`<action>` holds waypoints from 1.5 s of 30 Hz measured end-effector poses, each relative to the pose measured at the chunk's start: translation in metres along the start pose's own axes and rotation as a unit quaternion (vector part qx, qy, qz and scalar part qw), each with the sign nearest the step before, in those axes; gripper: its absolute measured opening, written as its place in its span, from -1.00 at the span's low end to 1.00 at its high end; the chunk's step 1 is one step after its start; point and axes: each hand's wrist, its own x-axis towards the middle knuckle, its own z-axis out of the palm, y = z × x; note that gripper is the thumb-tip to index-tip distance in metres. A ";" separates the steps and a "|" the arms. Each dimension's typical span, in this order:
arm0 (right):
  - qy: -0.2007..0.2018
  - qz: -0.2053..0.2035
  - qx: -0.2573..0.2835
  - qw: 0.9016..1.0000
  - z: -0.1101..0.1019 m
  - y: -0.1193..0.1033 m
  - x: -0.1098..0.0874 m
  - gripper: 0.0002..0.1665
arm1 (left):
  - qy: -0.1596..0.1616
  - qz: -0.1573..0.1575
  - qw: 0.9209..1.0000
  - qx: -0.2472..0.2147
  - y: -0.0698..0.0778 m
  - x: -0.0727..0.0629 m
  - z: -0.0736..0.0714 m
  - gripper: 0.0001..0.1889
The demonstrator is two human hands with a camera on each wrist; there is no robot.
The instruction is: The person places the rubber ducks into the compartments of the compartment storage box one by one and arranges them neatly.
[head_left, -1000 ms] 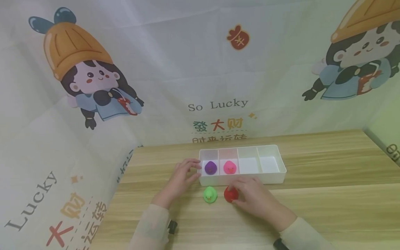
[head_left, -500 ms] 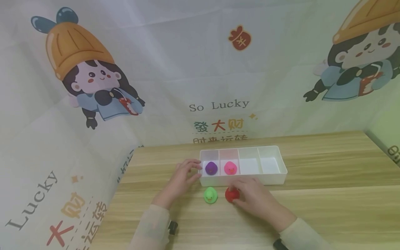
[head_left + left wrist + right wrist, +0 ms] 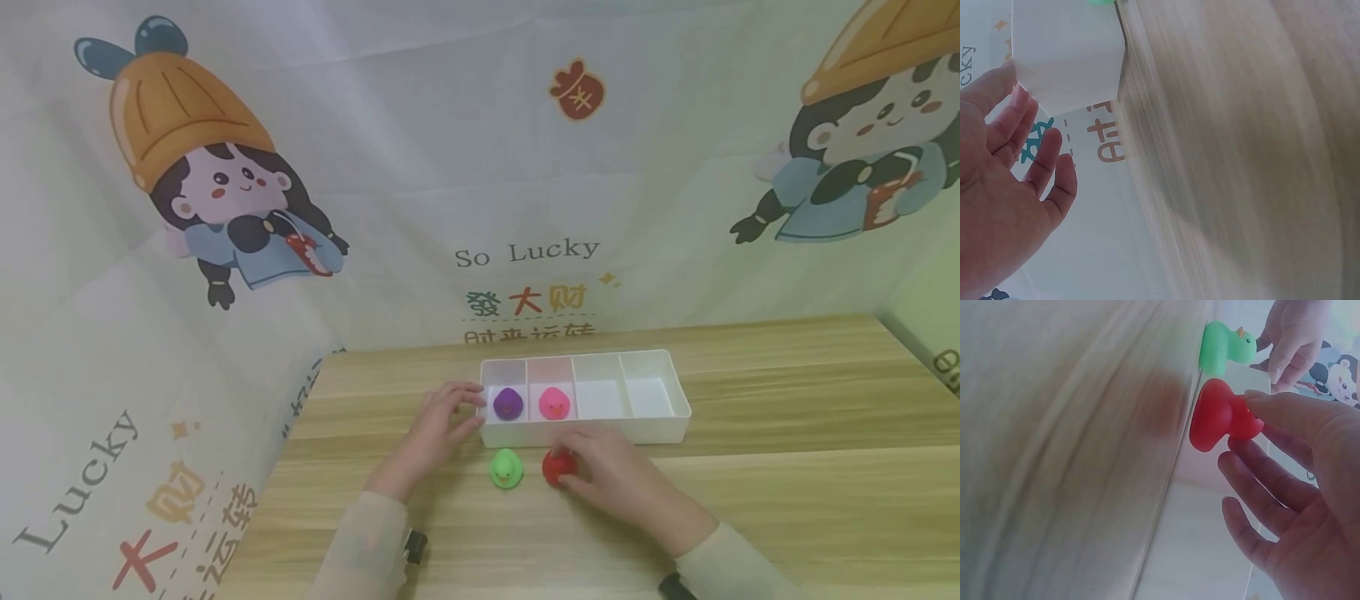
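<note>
Your right hand [image 3: 611,475] pinches the red rubber-like toy duck [image 3: 1213,419] by its head, between thumb and fingertips, with the other fingers loosely bent below. Your thumb covers much of its face in the right wrist view, and you cannot tell whether its base touches the light wood-grain table [image 3: 787,517]. It is in front of the long white four-compartment plastic tray [image 3: 660,431], beside the bright green toy duck [image 3: 506,468], which shows only as a sliver cut off at the top of the left wrist view. Your left hand [image 3: 438,417] holds nothing within its relaxed, lightly bent fingers; they are at the tray's left end, and whether every fingertip touches is hard to make out. The dark purple toy duck [image 3: 507,403] sits in the leftmost compartment, its face too dim to read, and the hot-pink toy duck [image 3: 554,403] in the next. Against half a second ago, your pinch and the ducks' places look unchanged; the head view has shifted only slightly.
</note>
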 end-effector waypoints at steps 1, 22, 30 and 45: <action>0.001 -0.001 0.001 1.000 0.000 0.000 0.000 -0.71 | -0.001 0.001 1.000 0.000 0.000 0.000 0.000 -0.76; 0.018 -0.009 0.006 1.000 -0.012 -0.004 -0.004 -0.71 | 0.002 -0.002 1.000 -0.003 0.002 0.001 0.001 -0.77; 0.031 -0.016 0.007 0.999 -0.020 -0.009 -0.004 -0.70 | 0.002 -0.002 1.000 0.000 0.003 0.000 -0.001 -0.77; 0.044 -0.011 0.000 0.999 -0.034 -0.006 -0.004 -0.68 | 0.000 -0.001 1.000 0.002 0.003 -0.001 -0.001 -0.76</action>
